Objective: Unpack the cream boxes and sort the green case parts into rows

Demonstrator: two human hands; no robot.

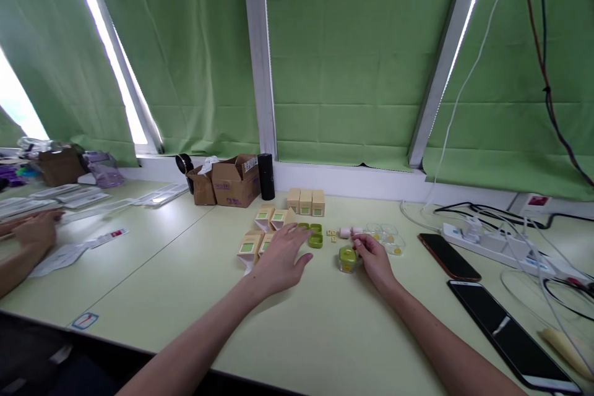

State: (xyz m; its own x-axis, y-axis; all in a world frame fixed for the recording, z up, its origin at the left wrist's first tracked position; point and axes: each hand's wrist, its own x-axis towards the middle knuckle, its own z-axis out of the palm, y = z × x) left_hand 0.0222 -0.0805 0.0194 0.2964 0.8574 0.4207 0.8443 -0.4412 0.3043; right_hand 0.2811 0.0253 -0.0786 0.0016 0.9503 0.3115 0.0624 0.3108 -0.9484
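Note:
My left hand (282,257) is stretched out with its fingers spread, low over small kraft boxes with green windows (248,249). Its fingertips reach toward several green square lids (316,240). My right hand (375,260) has thumb and forefinger pinched together; anything between them is too small to make out. Just left of that hand stands a small clear jar with a green lid (348,258), yellowish at its base. Tiny yellow pieces (331,233) lie between my hands. Beyond the right fingertips are small pale pink rolls (345,232) and clear cups (394,244) with yellow bits inside.
Three closed kraft boxes (305,202) stand at the back, near cardboard boxes (236,180) and a black cylinder (266,176). On the right lie a phone (449,256), a tablet (510,331) and a power strip (496,246) with cables. Another person's hand (37,232) rests at far left.

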